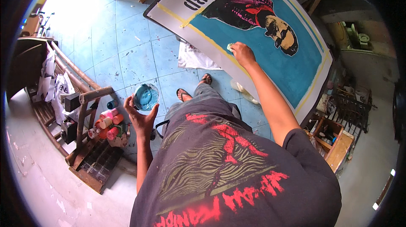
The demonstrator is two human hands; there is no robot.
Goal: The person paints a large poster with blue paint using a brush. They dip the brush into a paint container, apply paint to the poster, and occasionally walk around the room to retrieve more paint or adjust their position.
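Note:
My left hand (142,120) is closed around the side of a round see-through tub (156,96) with teal paint (145,96) in it. Pinched in the fingers of my right hand (244,55) is a small pale green-white wad (230,46), perhaps sponge or cloth. That hand is over the left border of a large poster (207,56), next to its teal painted background (292,75). The poster is tilted on a dark-edged board and shows a figure in black with a red scarf. Yellow tape (211,39) runs along the painted area's edges.
Bottles of paint (111,121) in pink, orange and red cluster at the left beside a bamboo bench (80,100). A white printed cloth (194,57) lies under the poster on blue tiles (135,36). To the right stands a wooden box (332,136). My sandalled feet (184,94) are below.

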